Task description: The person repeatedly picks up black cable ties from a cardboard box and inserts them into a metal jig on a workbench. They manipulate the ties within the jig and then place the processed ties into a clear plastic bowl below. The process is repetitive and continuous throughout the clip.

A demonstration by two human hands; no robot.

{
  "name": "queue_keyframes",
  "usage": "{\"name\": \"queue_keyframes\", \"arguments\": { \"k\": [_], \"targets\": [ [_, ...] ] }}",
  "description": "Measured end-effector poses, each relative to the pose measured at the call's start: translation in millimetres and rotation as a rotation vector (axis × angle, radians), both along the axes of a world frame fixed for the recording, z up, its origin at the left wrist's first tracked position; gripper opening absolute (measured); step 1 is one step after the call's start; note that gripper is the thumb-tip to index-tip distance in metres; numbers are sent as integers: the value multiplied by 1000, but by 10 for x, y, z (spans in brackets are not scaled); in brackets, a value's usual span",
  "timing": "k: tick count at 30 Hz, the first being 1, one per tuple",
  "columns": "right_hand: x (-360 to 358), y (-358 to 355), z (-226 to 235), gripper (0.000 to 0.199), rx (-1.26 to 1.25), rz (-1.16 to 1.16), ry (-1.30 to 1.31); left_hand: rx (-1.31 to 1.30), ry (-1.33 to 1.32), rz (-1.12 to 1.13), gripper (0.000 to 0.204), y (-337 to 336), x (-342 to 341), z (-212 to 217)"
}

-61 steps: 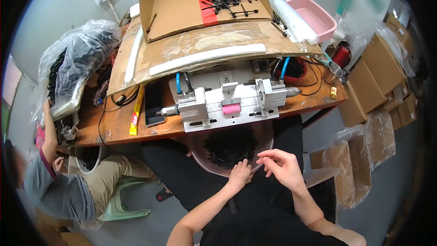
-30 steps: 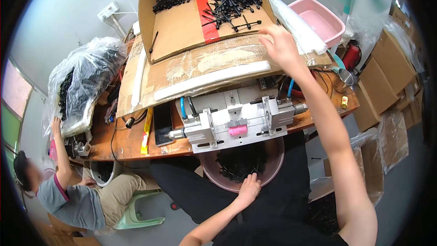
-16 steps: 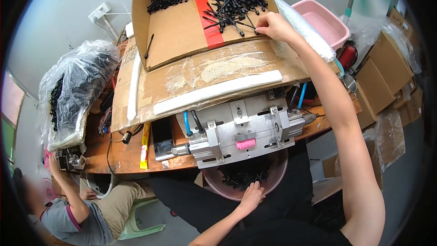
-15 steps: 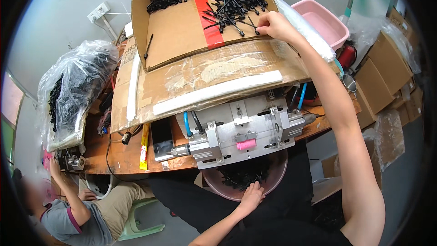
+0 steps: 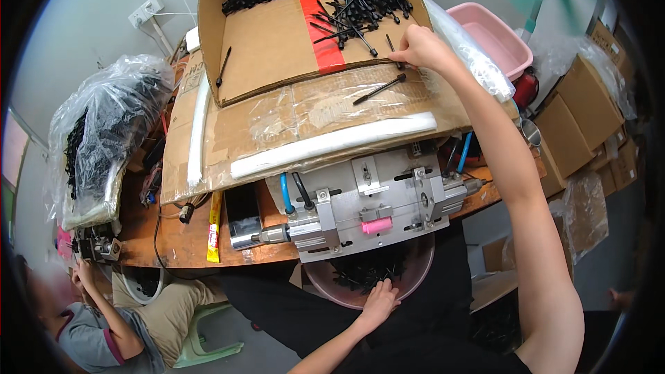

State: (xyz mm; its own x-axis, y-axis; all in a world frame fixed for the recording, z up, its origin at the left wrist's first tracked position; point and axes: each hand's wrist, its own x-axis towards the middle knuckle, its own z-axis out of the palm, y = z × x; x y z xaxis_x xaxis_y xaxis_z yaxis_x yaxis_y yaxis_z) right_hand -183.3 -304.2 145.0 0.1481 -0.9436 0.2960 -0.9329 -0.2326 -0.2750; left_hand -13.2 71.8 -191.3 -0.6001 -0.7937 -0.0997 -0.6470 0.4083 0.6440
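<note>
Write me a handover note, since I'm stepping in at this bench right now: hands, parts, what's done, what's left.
Right hand: stretched out to the open cardboard box, fingers on the black parts at its front edge.
Left hand: low, resting in the round pink basin of black pieces under the metal fixture.
One loose black part lies on the taped flap.
Done: basin partly filled. Left: many parts in the box.

Your right hand [image 5: 419, 48] covers whatever its fingertips pinch at the box [image 5: 277, 41] edge; you cannot tell if it grips a black part. The machine [image 5: 367, 211] hides the far half of the pink bowl [image 5: 415, 277], and your left hand's [image 5: 379, 300] fingertips dip out of sight inside it. The bag [image 5: 104, 138] blurs its dark contents. The co-worker [image 5: 90, 325] is cut off by the rim, face blurred.
</note>
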Motion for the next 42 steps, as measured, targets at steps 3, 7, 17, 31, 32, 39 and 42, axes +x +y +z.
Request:
{"name": "queue_keyframes", "arguments": {
  "k": [3, 7, 17, 31, 32, 39, 42],
  "targets": [
    [-44, 52, 111, 26, 171, 23, -85, 7, -7, 1, 29, 1, -7, 37],
    [-445, 223, 271, 23, 54, -73, 96, 19, -7, -6, 28, -13, -18, 16],
    [-744, 193, 286, 27, 132, -194, 192, 18, -13, 1, 33, 33, -7, 204],
    [82, -1679, 519, 48, -133, -204, 168, -530, 218, 463, 51, -3668, 614, 3247],
    [259, -1613, 495, 50, -73, -219, 146, -646, 111, 504, 62, -3930, 569, 3178],
    [365, -1818, 351, 66, 66, -408, -29, -724, 200, 646, 76, -4698, 13, 2966],
    [297, -1840, 277, 67, 23, -357, -83, -580, 359, 637, 81, -4794, 24, 3107]
  ]
}}
